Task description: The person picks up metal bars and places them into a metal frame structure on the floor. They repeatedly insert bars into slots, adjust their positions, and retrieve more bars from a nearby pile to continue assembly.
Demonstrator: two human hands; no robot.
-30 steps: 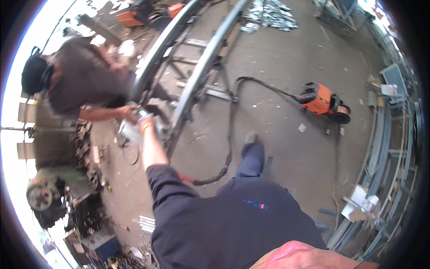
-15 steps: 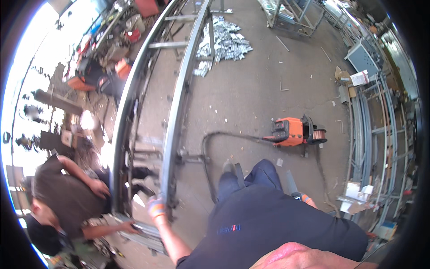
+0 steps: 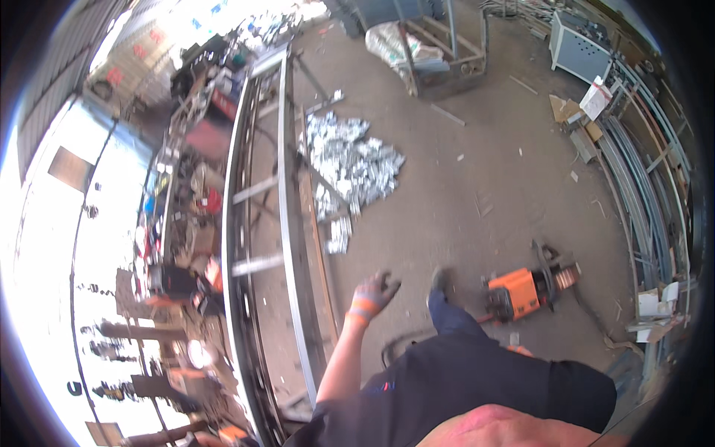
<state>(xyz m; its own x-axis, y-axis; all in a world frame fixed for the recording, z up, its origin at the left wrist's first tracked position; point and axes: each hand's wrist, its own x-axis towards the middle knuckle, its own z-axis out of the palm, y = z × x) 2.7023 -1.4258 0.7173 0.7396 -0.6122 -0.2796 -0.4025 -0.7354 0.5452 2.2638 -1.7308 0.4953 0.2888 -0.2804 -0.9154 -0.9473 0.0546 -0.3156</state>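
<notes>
My left hand (image 3: 374,293) wears a grey glove with an orange cuff. It hangs free in the air with curled, spread fingers and holds nothing. It is just right of a long curved metal frame (image 3: 287,223) that runs from the lower left up toward the top. My bare forearm leads down to a dark shirt at the bottom edge. My right hand is out of view. One dark shoe (image 3: 439,279) and a blue trouser leg show below the hand.
An orange welding machine (image 3: 521,290) sits on the concrete floor to the right, with a black cable near my leg. A heap of small shiny metal pieces (image 3: 354,167) lies beyond the frame. Metal racks line the right edge; cluttered benches stand at left.
The view has swung away from the other person, who is gone from the picture. My left hand has come off the frame's end and now hangs free beside it.
</notes>
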